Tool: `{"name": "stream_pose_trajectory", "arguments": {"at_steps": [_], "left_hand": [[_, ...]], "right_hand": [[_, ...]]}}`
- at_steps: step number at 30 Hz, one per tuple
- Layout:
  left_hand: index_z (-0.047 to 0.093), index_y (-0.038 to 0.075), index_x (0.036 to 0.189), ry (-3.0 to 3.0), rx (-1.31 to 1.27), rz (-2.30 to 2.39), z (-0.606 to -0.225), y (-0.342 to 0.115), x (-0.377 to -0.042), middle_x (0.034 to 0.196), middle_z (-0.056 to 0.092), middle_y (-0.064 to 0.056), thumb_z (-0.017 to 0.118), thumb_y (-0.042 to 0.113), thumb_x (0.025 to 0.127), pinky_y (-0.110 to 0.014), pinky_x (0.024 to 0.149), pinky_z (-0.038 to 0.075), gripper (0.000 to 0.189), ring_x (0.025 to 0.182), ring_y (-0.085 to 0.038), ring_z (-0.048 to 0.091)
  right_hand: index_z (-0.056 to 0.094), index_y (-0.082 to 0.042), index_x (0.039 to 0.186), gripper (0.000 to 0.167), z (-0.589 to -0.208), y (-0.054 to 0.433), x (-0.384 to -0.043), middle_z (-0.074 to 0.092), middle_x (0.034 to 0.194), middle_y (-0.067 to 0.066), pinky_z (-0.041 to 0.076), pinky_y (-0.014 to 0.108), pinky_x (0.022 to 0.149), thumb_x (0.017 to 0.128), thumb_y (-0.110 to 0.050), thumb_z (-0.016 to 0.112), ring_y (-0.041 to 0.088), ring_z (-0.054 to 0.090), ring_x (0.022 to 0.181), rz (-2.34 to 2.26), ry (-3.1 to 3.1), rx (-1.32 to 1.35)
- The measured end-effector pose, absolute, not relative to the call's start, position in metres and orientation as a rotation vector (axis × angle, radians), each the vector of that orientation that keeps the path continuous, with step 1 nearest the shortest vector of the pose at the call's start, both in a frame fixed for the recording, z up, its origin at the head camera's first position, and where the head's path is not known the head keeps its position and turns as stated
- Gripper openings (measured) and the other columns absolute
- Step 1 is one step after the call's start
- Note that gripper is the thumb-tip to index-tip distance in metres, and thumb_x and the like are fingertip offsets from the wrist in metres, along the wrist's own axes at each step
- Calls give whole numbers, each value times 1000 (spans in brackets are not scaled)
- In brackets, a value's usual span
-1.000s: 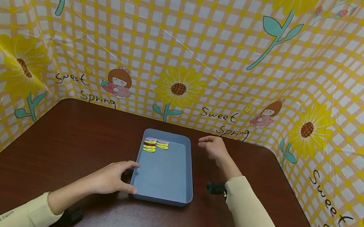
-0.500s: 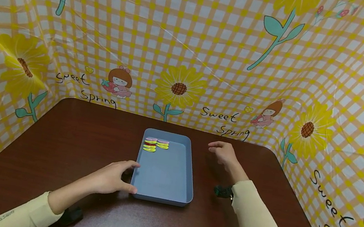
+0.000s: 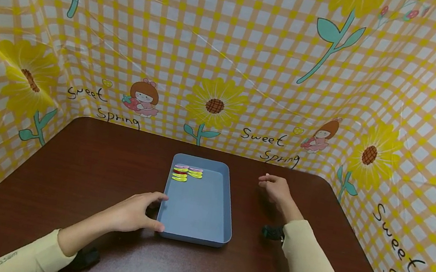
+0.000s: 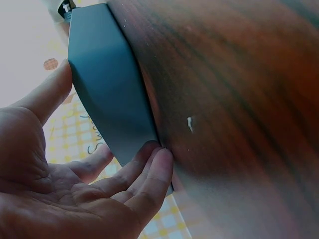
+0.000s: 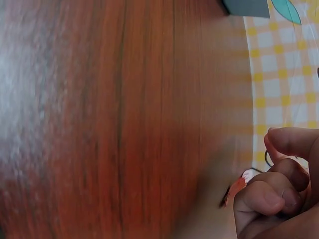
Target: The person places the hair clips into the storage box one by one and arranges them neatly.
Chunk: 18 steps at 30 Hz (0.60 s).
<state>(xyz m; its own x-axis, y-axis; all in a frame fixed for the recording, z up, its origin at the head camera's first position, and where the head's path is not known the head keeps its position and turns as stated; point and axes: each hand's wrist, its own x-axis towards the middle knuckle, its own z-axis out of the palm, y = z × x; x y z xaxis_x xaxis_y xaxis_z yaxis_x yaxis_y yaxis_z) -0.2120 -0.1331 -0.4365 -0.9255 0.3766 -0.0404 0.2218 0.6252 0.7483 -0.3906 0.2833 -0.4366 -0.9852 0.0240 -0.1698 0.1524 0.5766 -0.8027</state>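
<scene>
A shallow blue-grey tray [image 3: 196, 218] lies on the dark wooden table in the head view. Several hair clips [image 3: 179, 179] in yellow, pink and red lie in two columns at its far left. My left hand [image 3: 135, 211] rests against the tray's left wall, thumb and fingers spread along it; in the left wrist view the fingertips touch the outer wall [image 4: 107, 74]. My right hand [image 3: 278, 190] hovers right of the tray, fingers curled. In the right wrist view a small orange-red shape [image 5: 237, 189] shows beside those fingers; I cannot tell whether they hold it.
A checked cloth [image 3: 256, 56] printed with sunflowers and figures walls the table [image 3: 121, 154] at the back and both sides. A small white mark [image 4: 190, 124] shows on the wood near my left hand. Dark wrist devices [image 3: 272, 232] sit below the sleeves.
My right hand has moved right and slightly nearer, away from the tray. My left hand, the tray and the hair clips keep their places.
</scene>
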Motion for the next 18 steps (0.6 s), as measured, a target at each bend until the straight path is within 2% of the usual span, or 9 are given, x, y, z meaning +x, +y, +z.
{"name": "stream_pose_trajectory", "arguments": {"at_steps": [2, 3, 5, 8, 10, 15, 18], "left_hand": [[52, 10, 144, 2650, 498, 1184, -436, -133, -212, 146, 54, -11, 85, 38, 81, -57, 105, 43, 77, 135, -33, 51], [52, 9, 144, 2649, 501, 1185, -436, -133, -212, 146, 54, -12, 85, 38, 81, -57, 105, 43, 77, 135, -34, 51], [52, 9, 145, 2649, 501, 1187, -437, -133, -212, 146, 54, -12, 85, 38, 81, -57, 105, 43, 77, 135, -34, 51], [52, 9, 144, 2650, 503, 1190, -438, -134, -213, 146, 55, -11, 85, 38, 81, -57, 105, 44, 77, 134, -34, 51], [52, 10, 144, 2652, 501, 1193, -438, -134, -214, 146, 55, -11, 85, 38, 81, -56, 105, 44, 77, 134, -33, 51], [52, 9, 144, 2657, 507, 1188, -439, -134, -214, 145, 55, -12, 85, 38, 81, -57, 105, 44, 77, 134, -34, 52], [52, 9, 144, 2658, 506, 1188, -438, -134, -213, 145, 55, -12, 85, 38, 81, -56, 105, 44, 77, 133, -33, 52]], "right_hand": [[63, -2, 131, 34, -438, 287, -391, 48, 153, 12, 39, 31, 56, 101, -17, 57, 16, 44, 74, -1384, 2664, 167], [63, -2, 131, 34, -438, 289, -391, 55, 143, 13, 39, 30, 55, 101, -17, 57, 16, 43, 71, -1389, 2665, 176], [63, -3, 131, 34, -439, 292, -391, 66, 112, 11, 37, 29, 52, 100, -17, 58, 14, 42, 63, -1409, 2662, 192], [62, -4, 134, 36, -439, 296, -390, 56, 73, 0, 31, 28, 47, 101, -18, 57, 12, 35, 52, -1432, 2648, 199], [62, -5, 136, 37, -440, 298, -389, 50, 63, -4, 30, 27, 47, 102, -19, 56, 11, 34, 50, -1436, 2641, 212], [64, -5, 133, 37, -441, 302, -387, 57, 73, -3, 33, 27, 49, 103, -23, 55, 12, 39, 56, -1401, 2660, 242], [66, -4, 132, 37, -441, 304, -385, 63, 94, 4, 41, 29, 56, 103, -24, 54, 17, 49, 74, -1362, 2687, 233]]}}
